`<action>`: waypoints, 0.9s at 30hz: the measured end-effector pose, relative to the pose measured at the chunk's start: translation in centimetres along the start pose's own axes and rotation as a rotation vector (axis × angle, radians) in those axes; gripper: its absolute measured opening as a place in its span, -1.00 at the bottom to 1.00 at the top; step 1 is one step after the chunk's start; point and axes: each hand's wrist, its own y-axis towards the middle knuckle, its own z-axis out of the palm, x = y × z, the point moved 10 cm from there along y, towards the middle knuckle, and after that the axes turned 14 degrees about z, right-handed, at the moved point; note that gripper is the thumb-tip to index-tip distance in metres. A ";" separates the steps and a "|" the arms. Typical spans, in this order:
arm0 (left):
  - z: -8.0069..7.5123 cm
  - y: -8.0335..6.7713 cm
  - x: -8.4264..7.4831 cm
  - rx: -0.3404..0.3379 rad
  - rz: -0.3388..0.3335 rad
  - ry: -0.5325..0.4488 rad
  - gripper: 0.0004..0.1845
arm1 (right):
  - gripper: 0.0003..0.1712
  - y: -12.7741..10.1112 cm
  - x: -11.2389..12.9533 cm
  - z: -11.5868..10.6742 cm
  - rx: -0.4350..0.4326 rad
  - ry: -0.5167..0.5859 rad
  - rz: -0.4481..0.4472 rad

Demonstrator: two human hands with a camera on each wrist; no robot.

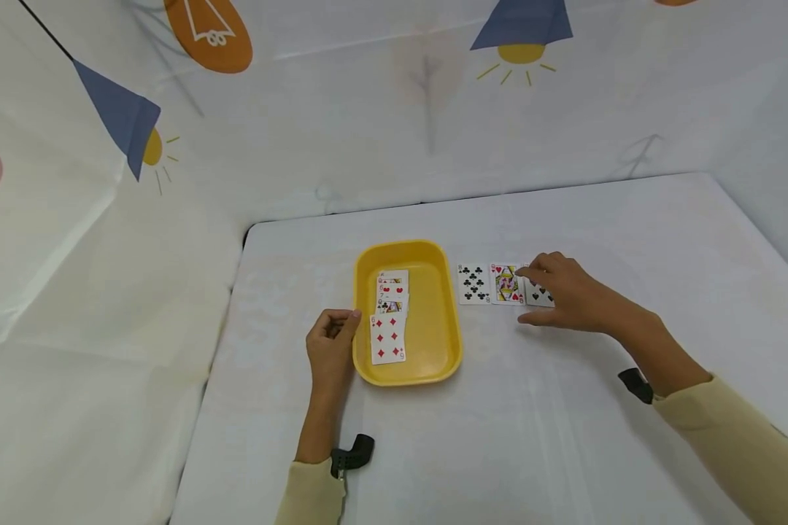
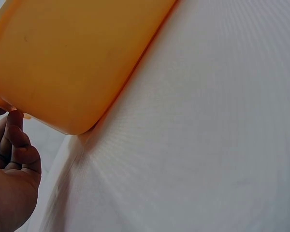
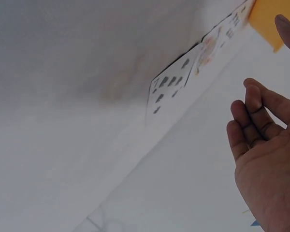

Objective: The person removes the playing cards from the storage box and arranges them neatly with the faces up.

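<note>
My left hand (image 1: 330, 348) pinches the left rim of a yellow tray (image 1: 454, 321) between thumb and fingers; in the left wrist view the fingertips (image 2: 15, 118) are at the tray's lip. Inside the tray, an overlapping column of playing cards ends in a six of diamonds (image 1: 388, 339) at the front. To the right of the tray lie three face-up cards in a row: an eight of clubs (image 1: 473, 284), a red queen (image 1: 507, 284) and a black seven (image 3: 169, 84). Over the seven hovers my right hand (image 1: 568, 295), thumb and fingers spread apart, holding nothing and partly hiding that card.
A white cloth covers the table (image 1: 512, 437). White fabric walls (image 1: 368, 131) with printed lamp shapes rise behind it and on the left. Each wrist wears a black strapped device (image 1: 353, 453).
</note>
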 end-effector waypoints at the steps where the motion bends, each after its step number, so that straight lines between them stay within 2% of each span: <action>1: 0.0 0.0 0.0 0.000 0.000 -0.002 -0.72 | -0.15 0.0 0.3 0.1 0.005 0.000 -0.004; 11: 0.0 0.0 0.1 0.007 0.011 0.019 -0.71 | -0.16 0.2 3.2 1.0 0.040 0.045 -0.030; 27: 0.0 0.1 0.0 0.000 0.004 0.009 -0.72 | -0.16 0.5 12.0 1.2 -0.036 0.071 -0.254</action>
